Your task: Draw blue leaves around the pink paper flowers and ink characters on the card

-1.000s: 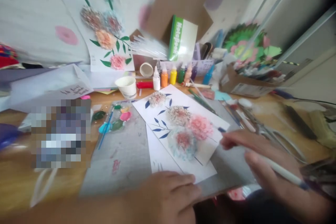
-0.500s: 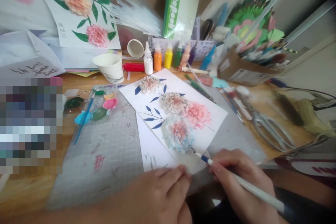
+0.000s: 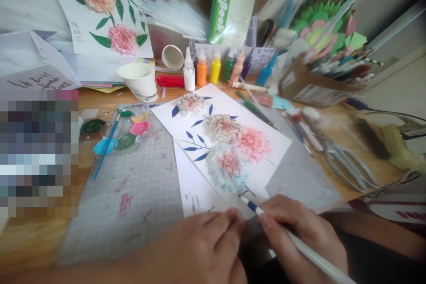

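Observation:
My right hand (image 3: 299,230) grips a white marker pen (image 3: 293,237) with a blue band near its thin tip. Its tip touches the lower edge area of a white sheet (image 3: 179,137), by a short dark blue branching line. On that sheet are several textured flowers: a blue-and-pink one (image 3: 229,168) nearest the pen, a pink one (image 3: 253,143), and speckled ones farther up. Dark blue leaves (image 3: 195,147) stand beside them. My left hand (image 3: 213,239) lies over the sheet's near corner, fingers extended and close together, holding nothing; its thumb is partly hidden.
Under the sheet lies a grey cutting mat (image 3: 126,213). A paint palette (image 3: 124,142) with a blue brush (image 3: 106,146) is at left. Paper cups (image 3: 138,82) and paint bottles (image 3: 201,71) line the back. Scissors (image 3: 349,164) lie right, below a box of brushes (image 3: 316,88).
My right hand and the pen have shifted slightly left and down. The dark line below the blue-and-pink flower has become longer and branched. My left hand has stayed put.

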Action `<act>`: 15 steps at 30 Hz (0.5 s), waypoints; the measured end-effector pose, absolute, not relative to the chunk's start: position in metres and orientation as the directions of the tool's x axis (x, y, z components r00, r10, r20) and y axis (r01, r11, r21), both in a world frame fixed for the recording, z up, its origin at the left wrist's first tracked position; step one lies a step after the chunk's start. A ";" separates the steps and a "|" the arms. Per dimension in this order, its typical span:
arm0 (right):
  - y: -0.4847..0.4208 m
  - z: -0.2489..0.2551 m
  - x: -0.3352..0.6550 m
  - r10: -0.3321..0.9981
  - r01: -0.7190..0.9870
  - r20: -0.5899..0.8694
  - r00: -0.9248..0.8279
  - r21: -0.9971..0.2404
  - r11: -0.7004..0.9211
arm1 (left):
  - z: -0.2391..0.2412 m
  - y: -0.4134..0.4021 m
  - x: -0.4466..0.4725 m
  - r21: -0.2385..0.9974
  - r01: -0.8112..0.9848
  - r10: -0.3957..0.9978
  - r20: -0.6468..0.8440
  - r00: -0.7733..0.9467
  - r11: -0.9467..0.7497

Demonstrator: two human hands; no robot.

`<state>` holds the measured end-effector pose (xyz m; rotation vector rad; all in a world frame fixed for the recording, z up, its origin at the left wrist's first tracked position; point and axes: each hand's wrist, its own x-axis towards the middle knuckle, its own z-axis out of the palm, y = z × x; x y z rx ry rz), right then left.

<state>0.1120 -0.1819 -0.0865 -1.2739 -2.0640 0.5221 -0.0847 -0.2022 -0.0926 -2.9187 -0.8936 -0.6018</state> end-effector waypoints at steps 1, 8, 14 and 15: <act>-0.182 -0.086 0.112 0.899 0.642 0.318 -0.301 -0.629 0.438 | -0.093 -0.203 -0.085 0.082 0.549 0.537 0.370 0.759 -0.832; -0.180 -0.085 0.110 0.894 0.697 0.320 -0.314 -0.561 0.446 | -0.098 -0.206 -0.083 0.090 0.568 0.556 0.379 0.740 -0.818; -0.180 -0.083 0.100 0.861 0.673 0.326 -0.390 -0.537 0.508 | -0.092 -0.205 -0.085 0.061 0.539 0.523 0.355 0.775 -0.840; -0.180 -0.083 0.098 0.856 0.663 0.337 -0.392 -0.542 0.517 | -0.091 -0.205 -0.085 0.067 0.530 0.516 0.354 0.780 -0.846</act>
